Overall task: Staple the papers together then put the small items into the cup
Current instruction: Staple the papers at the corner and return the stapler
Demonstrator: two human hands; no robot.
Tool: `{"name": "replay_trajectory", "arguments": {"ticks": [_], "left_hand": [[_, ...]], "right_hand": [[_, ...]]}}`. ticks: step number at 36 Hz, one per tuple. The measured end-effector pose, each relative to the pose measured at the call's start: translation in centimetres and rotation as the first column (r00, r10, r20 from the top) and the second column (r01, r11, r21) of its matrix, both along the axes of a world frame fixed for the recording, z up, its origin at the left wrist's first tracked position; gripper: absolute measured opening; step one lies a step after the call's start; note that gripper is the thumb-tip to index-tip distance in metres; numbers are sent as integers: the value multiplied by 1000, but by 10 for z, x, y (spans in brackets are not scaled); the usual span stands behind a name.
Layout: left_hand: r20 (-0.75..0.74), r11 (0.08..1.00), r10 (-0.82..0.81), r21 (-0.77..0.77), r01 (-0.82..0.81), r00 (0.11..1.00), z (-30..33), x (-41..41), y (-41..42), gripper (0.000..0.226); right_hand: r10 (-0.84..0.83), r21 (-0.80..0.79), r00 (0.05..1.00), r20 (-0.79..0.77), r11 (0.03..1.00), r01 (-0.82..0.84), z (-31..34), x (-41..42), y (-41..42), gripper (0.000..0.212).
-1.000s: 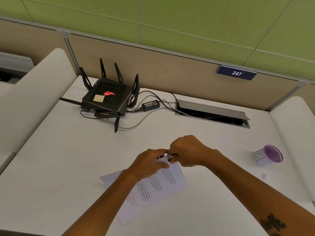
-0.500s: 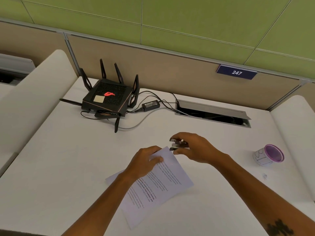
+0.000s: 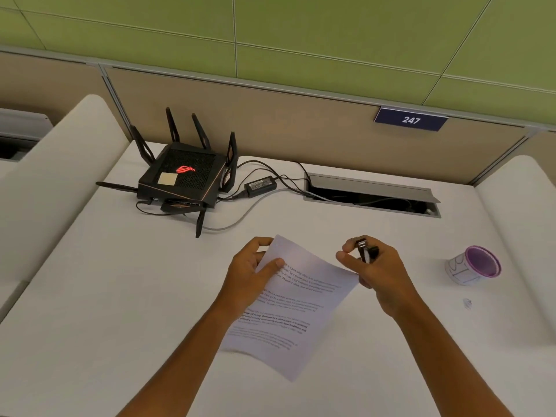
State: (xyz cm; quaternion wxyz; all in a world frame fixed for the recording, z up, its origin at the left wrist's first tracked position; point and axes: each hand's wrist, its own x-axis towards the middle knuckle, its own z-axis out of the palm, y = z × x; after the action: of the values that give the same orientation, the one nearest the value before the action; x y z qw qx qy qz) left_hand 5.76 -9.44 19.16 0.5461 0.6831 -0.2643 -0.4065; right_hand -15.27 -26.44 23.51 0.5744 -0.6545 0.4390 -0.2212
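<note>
White desk surface (image 3: 126, 296) fills most of the head view, seen from above by a person seated at it. Two bare forearms reach forward from the bottom edge. The left hand (image 3: 249, 272) pinches the upper left corner of the papers (image 3: 298, 305), thumb on top of the printed page and fingers curled behind the edge. The sheets are lifted slightly and tilted, with lines of dark text running across them, and their lower corner points back toward the person. The right hand (image 3: 379, 272) is closed around a small black stapler (image 3: 365, 251), held upright just beside the papers' right corner; the stapler is clear of the page and not biting it.

To the right, well apart from the hands, a paper cup (image 3: 472, 266) with a purple inside lies tipped so its mouth faces the camera. Near it, toward the person, a tiny clear item (image 3: 467, 303) rests on the desk; it is too small to identify.

At the back left sits a black router (image 3: 183, 182) with upright antennas, a red glowing logo and a yellow sticky note on top. Cables run from it past a power adapter (image 3: 261, 185) to an open cable hatch (image 3: 373, 195) in the desk. On the beige partition behind hangs a blue plate (image 3: 410, 119) reading 247, with green wall panels above.
</note>
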Motion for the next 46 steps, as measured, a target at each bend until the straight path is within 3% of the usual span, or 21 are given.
{"name": "replay_trajectory", "arguments": {"ticks": [5, 8, 18, 22, 25, 29, 34, 37, 42, 46], "left_hand": [[-67, 998, 12, -53, -15, 998, 22, -3, -3, 40], [-70, 997, 16, -77, -22, 997, 35, -3, -4, 40], [-109, 993, 30, -106, -41, 994, 68, -8, -6, 29], [-119, 989, 61, -128, -76, 991, 74, -14, -7, 24], [-106, 983, 98, -147, -113, 990, 79, -21, -10, 22], [-142, 968, 135, -191, -161, 981, 85, -34, -14, 22], [-191, 965, 136, -195, -173, 972, 94, -49, -16, 23], [-188, 971, 119, -184, -154, 975, 100, -49, -15, 28], [-208, 964, 91, -227, -138, 974, 112, -49, -11, 29], [-135, 957, 36, -282, -73, 990, 119, -56, -10, 42]], "right_hand": [[-43, 34, 996, 82, 999, 40, 14, -8, 1, 28], [25, 44, 995, 95, 999, -30, 23, -15, 0, 29], [-22, -142, 993, 116, 989, 38, 43, -23, -1, 19], [-195, -368, 967, 163, 898, 243, 40, -17, 11, 39], [-265, -425, 927, 265, 831, 359, 41, -7, 34, 47], [-126, -501, 972, 196, 840, 210, 45, 7, 81, 53], [98, -492, 993, 59, 869, -57, 33, 20, 115, 92], [167, -494, 986, -25, 855, -157, 29, 22, 117, 100], [112, -654, 978, -176, 729, -201, 26, 18, 116, 103], [39, -738, 997, -73, 670, -80, 21, 13, 111, 87]]}}
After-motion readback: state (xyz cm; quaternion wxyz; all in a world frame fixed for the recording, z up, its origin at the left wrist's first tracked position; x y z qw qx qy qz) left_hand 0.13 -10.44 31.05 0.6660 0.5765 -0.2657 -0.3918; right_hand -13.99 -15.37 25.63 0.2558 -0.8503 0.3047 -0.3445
